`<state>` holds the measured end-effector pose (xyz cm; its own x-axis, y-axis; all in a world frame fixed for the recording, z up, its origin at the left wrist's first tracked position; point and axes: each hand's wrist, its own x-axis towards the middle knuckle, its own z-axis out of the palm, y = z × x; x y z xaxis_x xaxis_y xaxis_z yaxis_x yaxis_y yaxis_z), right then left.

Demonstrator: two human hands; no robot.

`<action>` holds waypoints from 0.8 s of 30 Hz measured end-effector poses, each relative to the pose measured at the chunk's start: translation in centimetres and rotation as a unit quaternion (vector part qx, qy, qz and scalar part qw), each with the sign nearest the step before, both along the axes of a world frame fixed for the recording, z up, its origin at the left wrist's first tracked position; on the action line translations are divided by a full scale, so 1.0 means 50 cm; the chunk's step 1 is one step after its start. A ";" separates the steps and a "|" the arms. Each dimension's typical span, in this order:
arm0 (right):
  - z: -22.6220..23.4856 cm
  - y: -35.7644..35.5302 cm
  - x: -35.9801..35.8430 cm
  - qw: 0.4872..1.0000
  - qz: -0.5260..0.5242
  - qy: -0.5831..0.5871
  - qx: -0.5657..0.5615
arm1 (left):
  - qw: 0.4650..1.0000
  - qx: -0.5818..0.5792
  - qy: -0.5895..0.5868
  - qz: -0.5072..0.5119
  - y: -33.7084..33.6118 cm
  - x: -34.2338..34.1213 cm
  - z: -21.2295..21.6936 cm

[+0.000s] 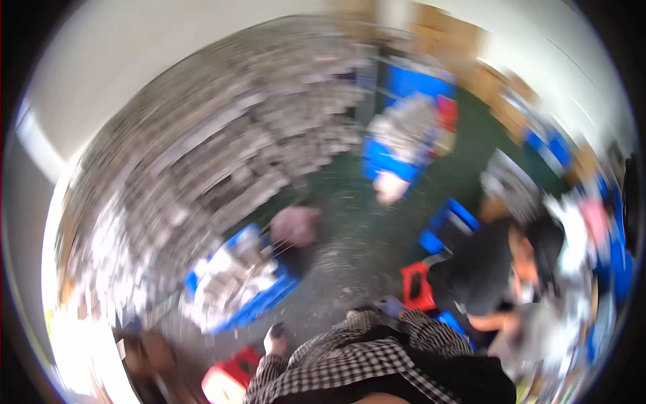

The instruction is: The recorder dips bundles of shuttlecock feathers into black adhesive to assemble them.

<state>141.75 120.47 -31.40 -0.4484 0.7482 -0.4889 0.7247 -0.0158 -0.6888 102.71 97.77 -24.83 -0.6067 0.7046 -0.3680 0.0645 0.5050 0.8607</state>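
The whole picture is smeared by motion. My left hand hangs beyond its checked cuff, close to a red stool at the lower left. A dark patch shows at its fingertips, too blurred to name. My right hand is a greyish blur at the end of the other checked sleeve, just left of a second red stool. What either hand holds, if anything, does not show. Ahead and to the left stands a blue crate heaped with pale grey-white pieces.
Large grey-white stacks fill the left side. Another heaped blue crate stands farther off on the dark green floor. At the right a person in black bends beside pale material. Cardboard boxes line the far wall.
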 end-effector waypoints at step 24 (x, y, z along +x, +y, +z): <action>0.123 -0.355 -0.903 0.798 0.591 0.116 0.020 | 0.791 0.019 -0.111 0.601 -0.784 0.323 -0.117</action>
<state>96.57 102.75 -25.25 -0.9280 -0.2504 -0.2758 0.0699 0.6100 -0.7893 118.84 58.58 -30.69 -0.7704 -0.3198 -0.5515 -0.5974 0.0601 0.7997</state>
